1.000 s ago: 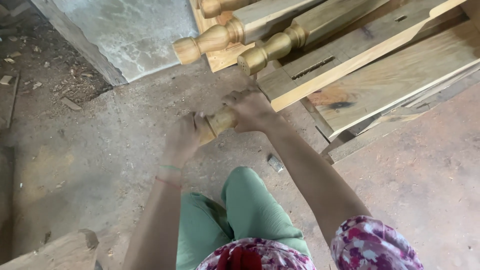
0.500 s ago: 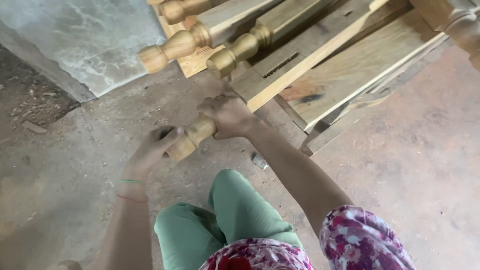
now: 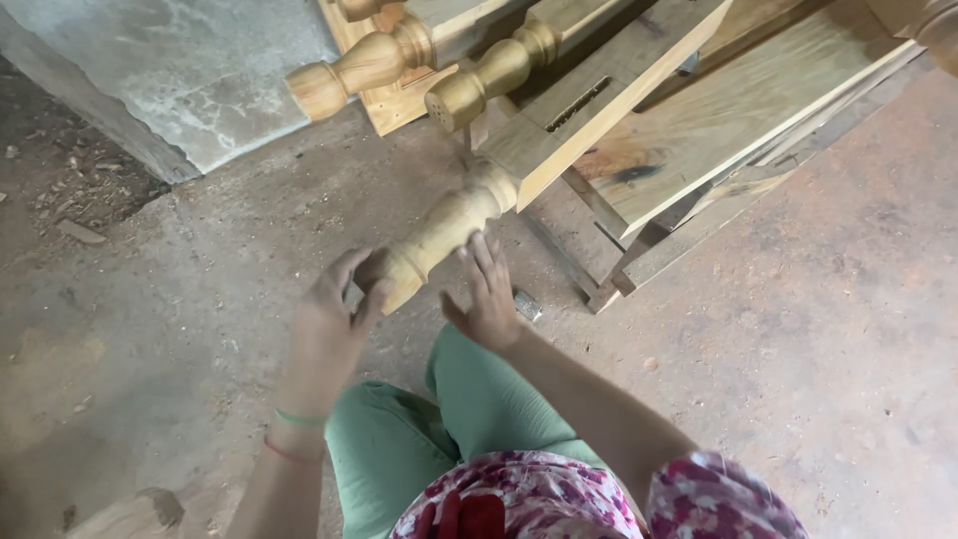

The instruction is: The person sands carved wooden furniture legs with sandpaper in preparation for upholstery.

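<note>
Turned leg (image 3: 444, 232) juts down-left from the stack of wooden frame parts (image 3: 689, 130), its rounded end low over the concrete floor (image 3: 818, 339). Left hand (image 3: 334, 324) at the leg's tip: fingers spread, thumb and fingertips touching the end, not wrapped round it. Right hand (image 3: 487, 294) just below the leg's mid-shaft, palm open, fingers wide, fingertips at or just off the wood; contact hard to tell through motion blur. Neither hand closed on anything. Two more turned legs (image 3: 399, 60) stick out of the stack above this leg, well clear of both hands. Small grey block (image 3: 526, 304) lies on the floor just right of the right hand. Green trouser knee (image 3: 449, 419) below the leg.
</note>
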